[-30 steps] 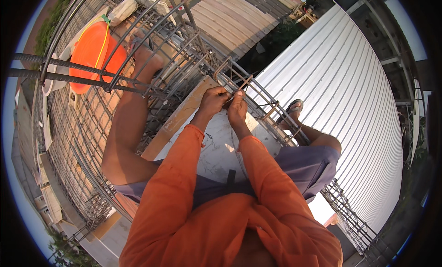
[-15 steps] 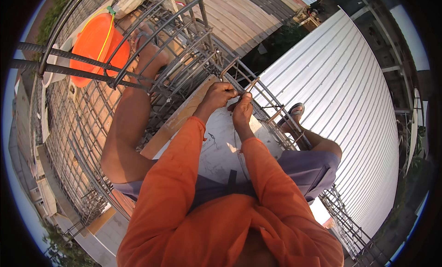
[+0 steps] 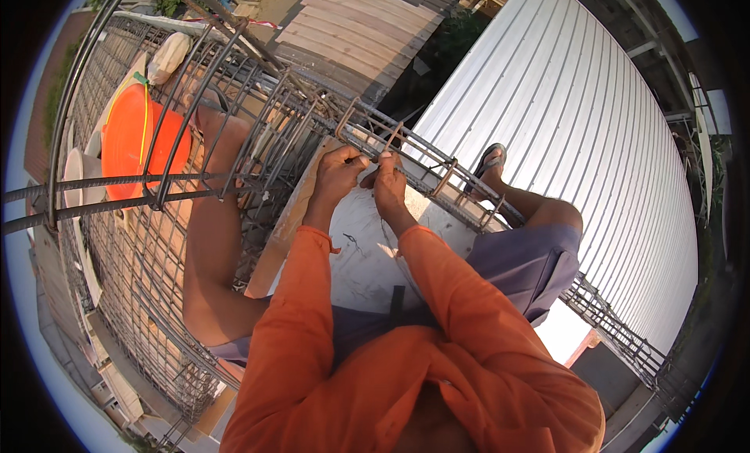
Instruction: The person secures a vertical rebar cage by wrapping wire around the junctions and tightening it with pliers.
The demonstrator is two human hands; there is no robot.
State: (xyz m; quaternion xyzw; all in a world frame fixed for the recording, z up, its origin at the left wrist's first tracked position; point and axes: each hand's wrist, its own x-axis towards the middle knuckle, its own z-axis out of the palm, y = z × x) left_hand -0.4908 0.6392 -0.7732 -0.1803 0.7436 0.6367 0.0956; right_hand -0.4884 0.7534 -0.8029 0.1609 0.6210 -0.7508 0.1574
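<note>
Bare, rust-browned steel is shown in the stirrup (image 3: 395, 134) just above centre towards 12 o'clock; at 9 o'clock, dark rebar (image 3: 23, 193) is ribbed and matt. Smooth orange plastic is seen in the basin (image 3: 129, 136) at 10 o'clock. Glossy ridged metal is presented by the roof sheeting (image 3: 570, 140) at 2 o'clock. Near the centre, the pale panel (image 3: 359, 273) is smooth but scuffed, edged by a wooden board (image 3: 297, 203). Matt, creased cloth is worn: orange shirt (image 3: 375, 383) at 6, navy shorts (image 3: 523, 277) at 4.
</note>
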